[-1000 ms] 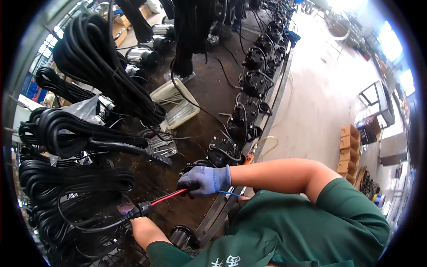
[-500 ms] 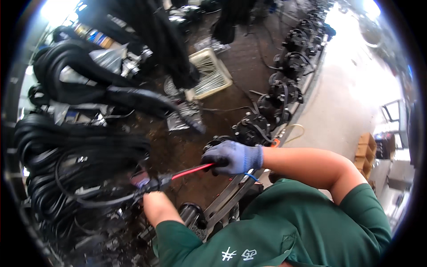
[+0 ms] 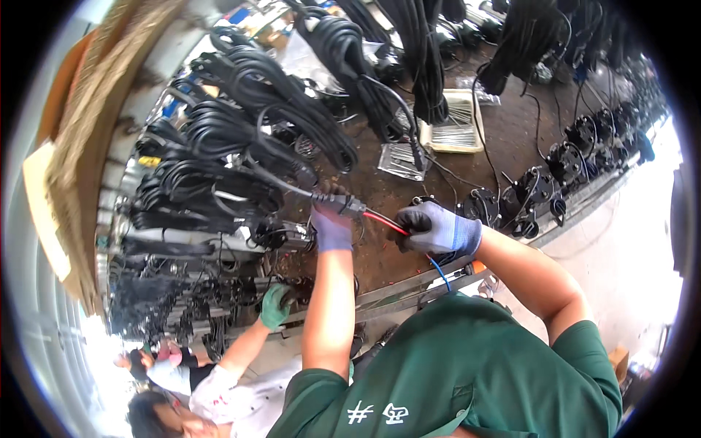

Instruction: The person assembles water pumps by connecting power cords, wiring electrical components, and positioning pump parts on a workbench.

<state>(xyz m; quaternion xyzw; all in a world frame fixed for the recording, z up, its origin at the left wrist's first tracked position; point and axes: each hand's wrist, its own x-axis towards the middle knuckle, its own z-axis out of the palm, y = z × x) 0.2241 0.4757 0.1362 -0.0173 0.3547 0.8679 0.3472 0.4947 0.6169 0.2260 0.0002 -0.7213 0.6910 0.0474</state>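
My left hand [image 3: 332, 223], in a blue-grey glove with dark fingers, is closed round a black cable [image 3: 281, 182] just behind its thick black sleeve-like end piece [image 3: 343, 204]. Red and black wires [image 3: 383, 220] run out of that piece to my right hand [image 3: 434, 228]. This hand wears a matching glove, its fingers pinched on the wires. A blue wire [image 3: 439, 271] hangs below my right hand; where it joins is hidden. The cable leads back toward coiled black cables [image 3: 241, 131] on the left.
Round black motor-like parts [image 3: 533, 186] line the bench edge on the right. Beyond my hands, a cream tray [image 3: 475, 131] of thin metal rods stands on the brown bench [image 3: 504, 120], near a clear bag [image 3: 401, 160]. A co-worker's green-gloved hand [image 3: 276, 305] works at lower left.
My view has swung left, bringing the co-worker and a board at the left into sight. My left hand shows more plainly; both hands still hold the cable and wires.
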